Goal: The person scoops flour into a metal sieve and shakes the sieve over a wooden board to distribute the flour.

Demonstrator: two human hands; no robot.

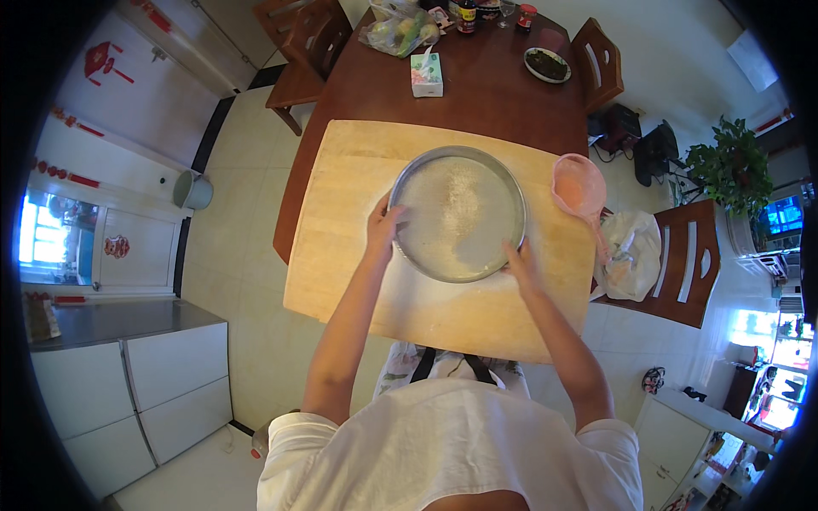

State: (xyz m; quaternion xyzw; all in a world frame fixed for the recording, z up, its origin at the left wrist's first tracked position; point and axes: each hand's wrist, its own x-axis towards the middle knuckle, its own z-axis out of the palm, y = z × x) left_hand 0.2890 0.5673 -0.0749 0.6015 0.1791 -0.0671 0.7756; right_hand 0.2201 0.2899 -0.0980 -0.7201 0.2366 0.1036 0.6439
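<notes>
A round metal-rimmed sieve is held over a large wooden board. Its mesh carries a streak of pale flour or meal. My left hand grips the rim at the left, thumb over the edge. At the lower right of the same rim, my right hand has its fingers closed on it. White powder lies on the board below the sieve, towards me. A pink plastic ladle or scoop rests at the board's right edge. How high the sieve is above the board I cannot tell.
Beyond the board, the dark wooden table holds a tissue box, a plastic bag of produce, a plate of dark food and bottles. A white plastic bag sits on a wooden chair at the right.
</notes>
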